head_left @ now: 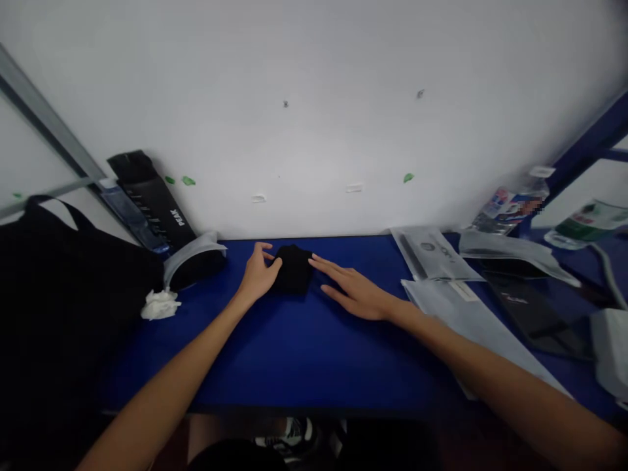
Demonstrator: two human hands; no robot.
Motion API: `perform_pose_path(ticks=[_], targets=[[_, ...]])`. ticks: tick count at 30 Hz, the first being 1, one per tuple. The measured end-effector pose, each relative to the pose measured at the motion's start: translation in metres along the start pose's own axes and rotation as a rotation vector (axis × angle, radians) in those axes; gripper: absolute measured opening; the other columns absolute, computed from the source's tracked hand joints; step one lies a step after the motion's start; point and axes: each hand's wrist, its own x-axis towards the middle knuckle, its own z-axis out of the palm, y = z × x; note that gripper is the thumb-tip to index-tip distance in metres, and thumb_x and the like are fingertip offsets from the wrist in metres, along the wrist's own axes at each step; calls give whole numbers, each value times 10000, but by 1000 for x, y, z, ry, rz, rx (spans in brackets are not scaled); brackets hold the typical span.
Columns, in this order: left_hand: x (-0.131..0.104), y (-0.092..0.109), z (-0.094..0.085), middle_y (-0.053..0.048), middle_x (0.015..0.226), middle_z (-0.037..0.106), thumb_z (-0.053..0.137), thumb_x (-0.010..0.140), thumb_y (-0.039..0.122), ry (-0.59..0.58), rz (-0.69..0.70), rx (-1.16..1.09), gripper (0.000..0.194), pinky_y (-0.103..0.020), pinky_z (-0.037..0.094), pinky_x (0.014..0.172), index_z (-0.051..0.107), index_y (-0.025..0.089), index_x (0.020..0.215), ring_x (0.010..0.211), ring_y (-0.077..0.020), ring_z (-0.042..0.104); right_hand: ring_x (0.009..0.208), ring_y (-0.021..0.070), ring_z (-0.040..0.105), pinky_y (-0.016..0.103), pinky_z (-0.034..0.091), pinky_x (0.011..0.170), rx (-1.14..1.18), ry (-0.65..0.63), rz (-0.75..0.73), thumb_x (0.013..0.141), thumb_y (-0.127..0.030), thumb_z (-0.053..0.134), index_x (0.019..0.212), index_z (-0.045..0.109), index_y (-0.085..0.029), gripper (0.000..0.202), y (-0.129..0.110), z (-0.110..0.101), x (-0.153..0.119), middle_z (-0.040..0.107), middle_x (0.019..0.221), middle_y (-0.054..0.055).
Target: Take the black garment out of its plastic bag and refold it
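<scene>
While it lies near the desk's back edge, left of the middle, the black folded item [293, 269] sits between two hands — the left hand [258, 271] touches its left side with a bent thumb, the right hand [356, 292] reaches its upper right corner with fingertips, fingers extended. Neither hand is closed around it. White crumpled tissue [161, 305] and a black bag [73, 307] occupy the left end of the blue desk [294, 360]; translucent pouches [436, 254] lie toward the back right corner.
</scene>
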Motion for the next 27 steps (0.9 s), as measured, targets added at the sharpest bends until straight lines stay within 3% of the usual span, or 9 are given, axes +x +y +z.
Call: perform_pose_path(ticks=[5, 11, 15, 18, 21, 24, 25, 27], targets=[[-3, 2, 0, -26, 1000, 688, 708, 904, 299, -6, -36, -23, 350, -355, 536, 767, 541, 231, 1204, 744, -173, 640, 1662, 269, 306, 660, 250, 1341, -28, 17, -34, 1167, -410, 356, 1726, 282, -413, 564, 6, 19, -13, 295, 1805, 40], [-10, 5, 6, -34, 1094, 683, 763, 881, 353, 3, 55, -83, 415, -361, 557, 802, 542, 250, 1217, 797, -162, 664, 1632, 298, 378, 697, 237, 1334, 8, 51, -6, 1159, -430, 368, 1672, 432, -374, 519, 11, 20, -14, 424, 1753, 64], [-15, 20, 3, -51, 1199, 691, 723, 918, 379, -27, 133, -251, 357, -347, 582, 849, 557, 263, 1212, 871, -160, 694, 1555, 309, 495, 701, 262, 1320, 48, 128, 12, 1146, -424, 414, 1542, 597, -337, 445, 8, 19, -13, 578, 1639, 83], [-21, 34, 0, -75, 1351, 684, 642, 963, 387, -106, 167, -445, 361, -362, 606, 907, 513, 288, 1286, 1013, -195, 741, 1435, 312, 600, 655, 377, 1265, 106, 276, 66, 1133, -402, 452, 1353, 695, -281, 350, 5, 16, -11, 677, 1496, 107], [-30, 45, 3, -95, 1482, 643, 540, 1022, 407, -288, 221, -620, 380, -422, 612, 1011, 441, 306, 1375, 1243, -259, 733, 1302, 292, 659, 548, 520, 1139, 201, 555, 93, 1120, -397, 473, 1271, 662, -247, 285, 4, 10, -9, 694, 1367, 131], [-38, 45, 10, -104, 1453, 674, 562, 1038, 378, -372, 304, -564, 320, -459, 564, 1130, 489, 283, 1335, 1360, -275, 679, 1232, 278, 665, 489, 563, 1048, 240, 835, 77, 1107, -389, 497, 1314, 610, -218, 290, 4, 1, -10, 651, 1365, 154], [-39, 43, 12, -104, 1428, 687, 581, 1034, 354, -356, 340, -482, 298, -462, 544, 1158, 523, 273, 1314, 1365, -269, 672, 1227, 277, 663, 487, 563, 1038, 231, 863, 63, 1105, -382, 498, 1325, 607, -214, 297, 5, -2, -11, 649, 1368, 156], [-38, 37, 14, -102, 1419, 689, 592, 1029, 303, -303, 421, -260, 279, -476, 496, 1215, 587, 256, 1304, 1379, -261, 651, 1221, 283, 666, 503, 552, 1044, 176, 772, 41, 1104, -370, 491, 1341, 620, -223, 307, 7, -7, -13, 682, 1339, 142]])
